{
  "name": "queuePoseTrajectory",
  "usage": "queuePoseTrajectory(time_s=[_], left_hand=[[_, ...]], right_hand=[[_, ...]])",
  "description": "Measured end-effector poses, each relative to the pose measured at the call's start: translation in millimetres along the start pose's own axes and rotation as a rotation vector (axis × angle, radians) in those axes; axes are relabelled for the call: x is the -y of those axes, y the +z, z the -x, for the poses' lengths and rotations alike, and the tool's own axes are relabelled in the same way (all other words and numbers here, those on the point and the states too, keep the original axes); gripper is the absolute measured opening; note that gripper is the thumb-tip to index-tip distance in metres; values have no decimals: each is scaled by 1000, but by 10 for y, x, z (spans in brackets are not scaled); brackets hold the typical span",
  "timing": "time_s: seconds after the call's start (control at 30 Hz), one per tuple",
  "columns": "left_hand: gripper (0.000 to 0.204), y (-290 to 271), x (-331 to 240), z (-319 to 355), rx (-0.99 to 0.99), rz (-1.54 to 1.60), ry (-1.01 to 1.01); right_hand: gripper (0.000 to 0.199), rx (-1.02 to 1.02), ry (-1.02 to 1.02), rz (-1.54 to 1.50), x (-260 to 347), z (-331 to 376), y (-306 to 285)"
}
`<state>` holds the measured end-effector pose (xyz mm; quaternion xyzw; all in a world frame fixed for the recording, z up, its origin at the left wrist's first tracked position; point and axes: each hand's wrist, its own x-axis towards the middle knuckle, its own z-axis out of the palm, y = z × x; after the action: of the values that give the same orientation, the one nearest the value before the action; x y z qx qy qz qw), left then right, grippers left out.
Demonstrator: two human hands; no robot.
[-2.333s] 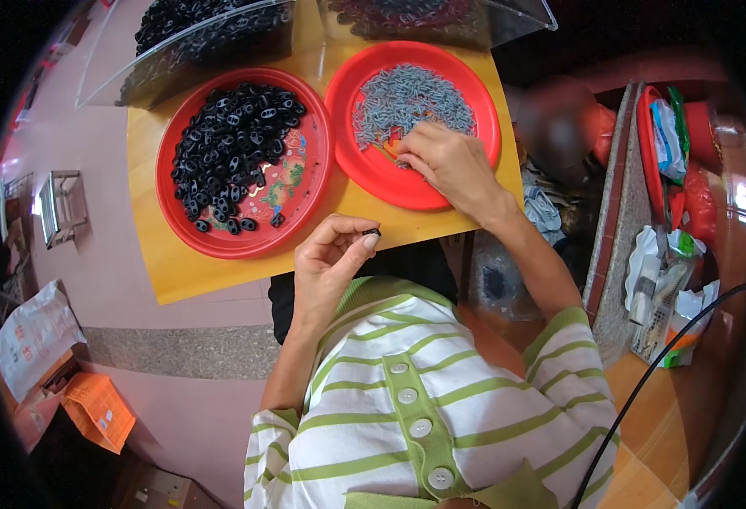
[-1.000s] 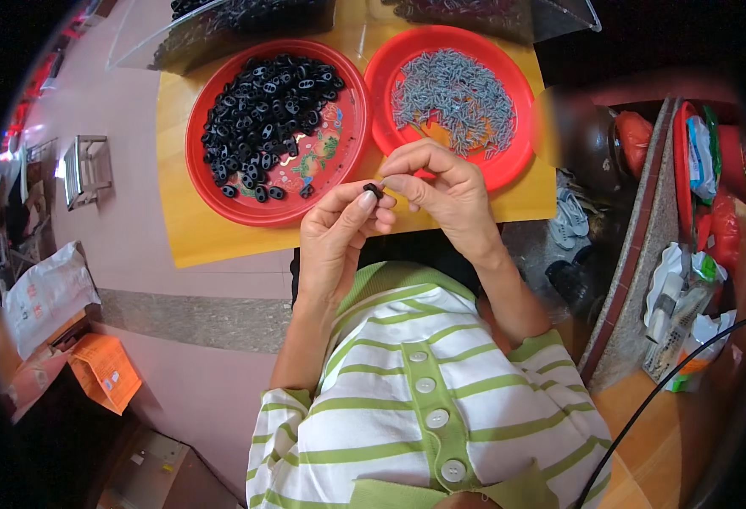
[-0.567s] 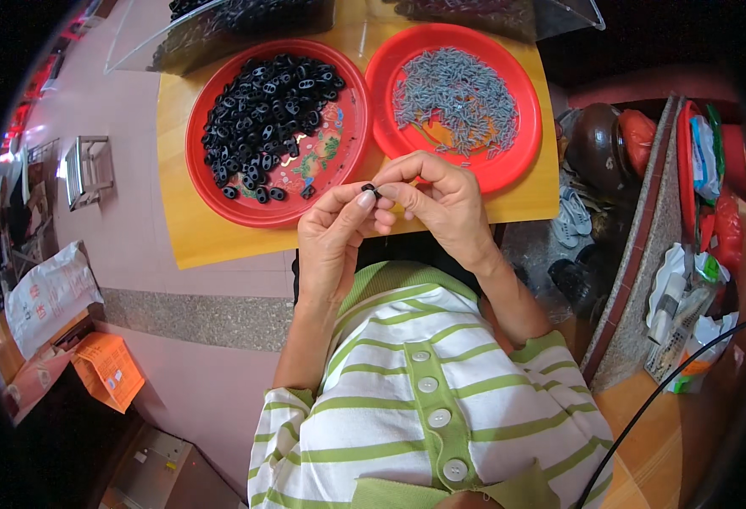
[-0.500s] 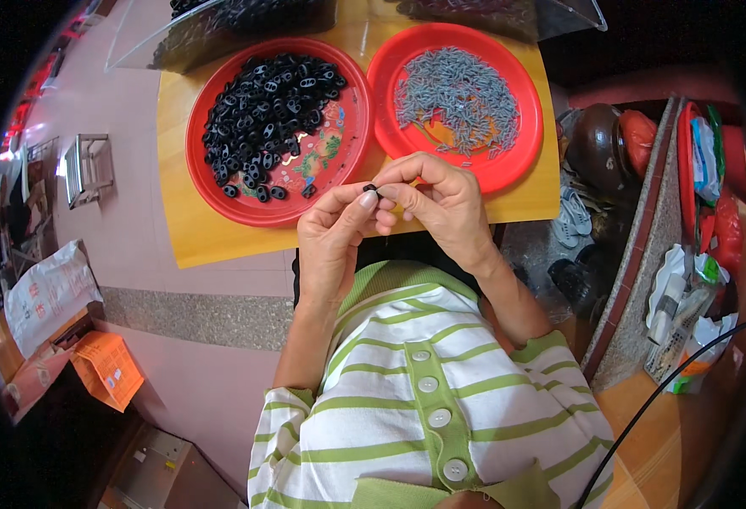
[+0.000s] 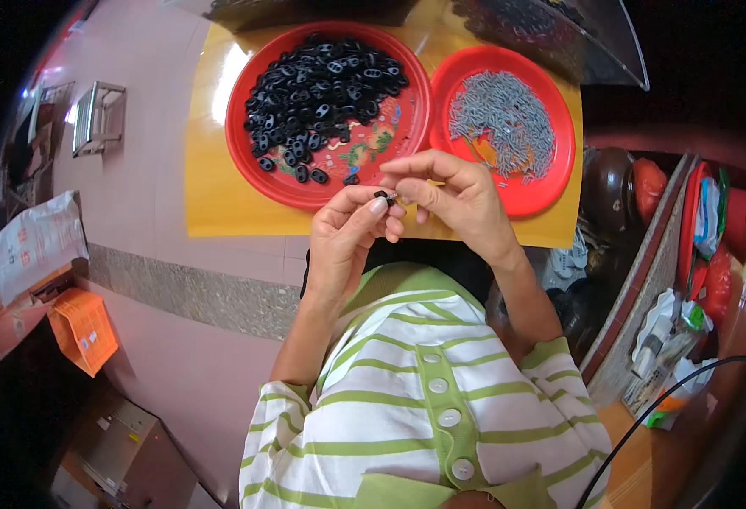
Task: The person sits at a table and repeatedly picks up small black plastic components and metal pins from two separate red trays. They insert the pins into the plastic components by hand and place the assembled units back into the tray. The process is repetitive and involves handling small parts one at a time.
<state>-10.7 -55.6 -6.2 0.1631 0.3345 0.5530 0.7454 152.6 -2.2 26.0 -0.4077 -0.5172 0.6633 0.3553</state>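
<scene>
Both hands meet over the near edge of the yellow board [image 5: 220, 204], the left hand [image 5: 347, 233] and right hand [image 5: 458, 199] pinching one small black plastic piece [image 5: 382, 196] between fingertips. Behind them sit a large red plate of black pieces [image 5: 262, 165] and a smaller red plate of grey pins [image 5: 551, 178].

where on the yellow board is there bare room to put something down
Bare yellow board shows left of the large red plate and in a strip along the near edge below it. The near right corner below the smaller red plate is narrower. The middle is crowded: both plates nearly touch, with left hand and right hand over the near edge.
</scene>
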Motion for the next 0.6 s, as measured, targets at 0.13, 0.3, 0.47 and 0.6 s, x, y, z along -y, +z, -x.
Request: queuePoseTrajectory(time_s=[0.13, 0.3, 0.47, 0.6], left_hand=[[15, -80, -51, 35, 30, 10, 37], [15, -125, -74, 101, 80, 16, 29], [14, -163, -88, 108, 93, 24, 29], [14, -186, -123, 118, 81, 18, 51]], right_hand=[[18, -6, -132, 356, 48, -334, 133], [18, 23, -383, 718, -157, -707, 387], [24, 17, -393, 827, -306, -960, 582], [23, 33, -466, 829, -360, -1029, 630]])
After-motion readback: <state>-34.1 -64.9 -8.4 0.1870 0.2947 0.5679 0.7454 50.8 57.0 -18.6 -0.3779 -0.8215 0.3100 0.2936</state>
